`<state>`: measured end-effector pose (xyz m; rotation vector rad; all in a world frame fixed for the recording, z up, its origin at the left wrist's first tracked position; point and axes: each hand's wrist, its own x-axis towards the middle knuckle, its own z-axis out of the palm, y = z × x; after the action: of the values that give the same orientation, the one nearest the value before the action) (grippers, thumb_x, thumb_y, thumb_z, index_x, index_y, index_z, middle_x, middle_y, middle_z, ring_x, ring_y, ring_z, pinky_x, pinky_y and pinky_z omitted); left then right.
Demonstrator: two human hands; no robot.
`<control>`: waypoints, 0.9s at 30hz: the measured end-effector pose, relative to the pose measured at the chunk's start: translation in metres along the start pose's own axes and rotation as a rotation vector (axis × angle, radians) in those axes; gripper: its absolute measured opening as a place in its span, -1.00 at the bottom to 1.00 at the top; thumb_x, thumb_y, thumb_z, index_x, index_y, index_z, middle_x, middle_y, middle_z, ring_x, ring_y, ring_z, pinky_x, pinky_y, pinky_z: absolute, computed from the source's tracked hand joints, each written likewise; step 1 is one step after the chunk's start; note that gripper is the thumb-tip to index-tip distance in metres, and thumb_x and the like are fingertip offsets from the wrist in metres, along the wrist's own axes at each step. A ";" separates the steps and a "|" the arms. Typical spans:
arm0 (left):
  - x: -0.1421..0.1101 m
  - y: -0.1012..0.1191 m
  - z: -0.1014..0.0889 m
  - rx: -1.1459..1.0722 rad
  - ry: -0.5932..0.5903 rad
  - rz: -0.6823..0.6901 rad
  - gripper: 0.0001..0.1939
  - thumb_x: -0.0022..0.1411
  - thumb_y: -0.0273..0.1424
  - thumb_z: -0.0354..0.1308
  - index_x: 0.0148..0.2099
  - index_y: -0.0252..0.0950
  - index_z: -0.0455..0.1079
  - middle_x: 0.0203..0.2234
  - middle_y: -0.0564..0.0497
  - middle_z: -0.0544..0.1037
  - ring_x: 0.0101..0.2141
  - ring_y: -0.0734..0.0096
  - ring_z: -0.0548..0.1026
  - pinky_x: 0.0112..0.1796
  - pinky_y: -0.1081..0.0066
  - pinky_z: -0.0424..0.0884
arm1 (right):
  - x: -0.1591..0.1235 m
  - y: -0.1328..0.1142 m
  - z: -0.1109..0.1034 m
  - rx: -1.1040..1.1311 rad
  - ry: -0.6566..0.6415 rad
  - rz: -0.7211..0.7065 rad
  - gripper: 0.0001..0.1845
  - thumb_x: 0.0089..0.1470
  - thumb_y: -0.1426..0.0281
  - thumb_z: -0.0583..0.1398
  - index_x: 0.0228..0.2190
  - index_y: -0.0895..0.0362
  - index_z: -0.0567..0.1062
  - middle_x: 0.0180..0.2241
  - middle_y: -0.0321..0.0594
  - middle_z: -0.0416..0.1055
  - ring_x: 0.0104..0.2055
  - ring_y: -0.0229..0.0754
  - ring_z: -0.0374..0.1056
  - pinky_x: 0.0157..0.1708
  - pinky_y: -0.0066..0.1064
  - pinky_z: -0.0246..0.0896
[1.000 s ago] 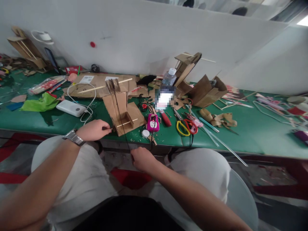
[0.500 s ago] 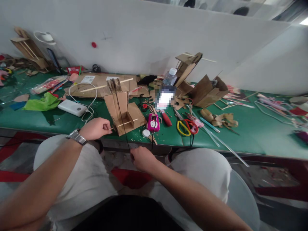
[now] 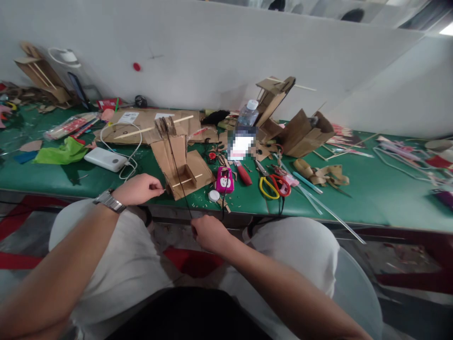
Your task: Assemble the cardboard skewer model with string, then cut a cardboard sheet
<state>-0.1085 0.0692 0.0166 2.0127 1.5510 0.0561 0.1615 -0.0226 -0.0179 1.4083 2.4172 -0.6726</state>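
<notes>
A brown cardboard model [image 3: 174, 151] stands at the front edge of the green table. It has an upright back, a small box at its base and ridged pieces on top. A thin wooden stick [image 3: 187, 181] passes through the box. My left hand [image 3: 139, 189], a metal watch at its wrist, is closed in a pinch at the stick's left end. From the model's top a black string [image 3: 179, 174] runs down taut to my right hand [image 3: 210, 233], which is closed on it in front of the table edge. A longer wooden stick [image 3: 184, 119] lies behind the model.
Right of the model lie a pink device [image 3: 225, 180], a white cap [image 3: 213, 195], a red-handled tool [image 3: 243, 173] and scissors [image 3: 269, 187]. A white power bank [image 3: 105, 159] with a cable sits left. Behind stand a bottle [image 3: 248, 114] and a paper bag [image 3: 307, 134].
My left hand has shifted very slightly at the stick's end. My right hand stays in place with the string taut. The whole view has drifted slightly.
</notes>
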 end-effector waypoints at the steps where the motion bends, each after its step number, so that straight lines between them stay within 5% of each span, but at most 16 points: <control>1: 0.000 0.000 0.000 -0.011 0.016 0.002 -0.63 0.22 -0.04 0.17 -0.28 -0.21 0.61 -0.35 -0.02 0.72 -0.32 0.22 0.62 -0.29 0.35 0.37 | 0.000 0.000 0.001 -0.003 0.000 0.002 -0.76 0.19 0.49 0.20 -0.15 0.14 0.65 -0.21 0.02 0.66 -0.11 0.09 0.63 -0.17 -0.30 0.43; 11: 0.004 -0.005 0.009 -0.067 0.098 0.010 -0.69 0.08 -0.06 0.26 -0.36 -0.21 0.51 -0.42 -0.01 0.66 -0.37 0.22 0.59 -0.34 0.36 0.36 | 0.000 0.000 0.003 -0.016 0.000 0.004 -0.75 0.21 0.48 0.21 -0.13 0.12 0.65 -0.19 0.03 0.66 -0.10 0.09 0.63 -0.14 -0.28 0.45; 18: 0.003 -0.002 0.005 -0.035 -0.032 0.002 -0.62 0.26 -0.08 0.07 -0.29 -0.17 0.62 -0.32 0.00 0.73 -0.26 0.18 0.64 -0.25 0.35 0.37 | 0.000 0.000 0.001 -0.014 -0.002 0.002 -0.74 0.19 0.51 0.19 -0.15 0.12 0.66 -0.20 0.02 0.66 -0.10 0.12 0.63 -0.15 -0.24 0.47; 27: 0.005 -0.006 0.006 -0.063 0.063 0.011 -0.64 0.10 -0.02 0.23 -0.34 -0.21 0.58 -0.39 -0.03 0.69 -0.34 0.19 0.61 -0.30 0.34 0.38 | 0.000 0.000 0.002 -0.016 0.006 -0.009 -0.75 0.19 0.50 0.21 -0.15 0.12 0.65 -0.19 0.02 0.66 -0.10 0.14 0.63 -0.16 -0.23 0.48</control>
<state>-0.1101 0.0725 0.0070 1.9879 1.5572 0.1722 0.1612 -0.0240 -0.0197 1.3967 2.4291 -0.6506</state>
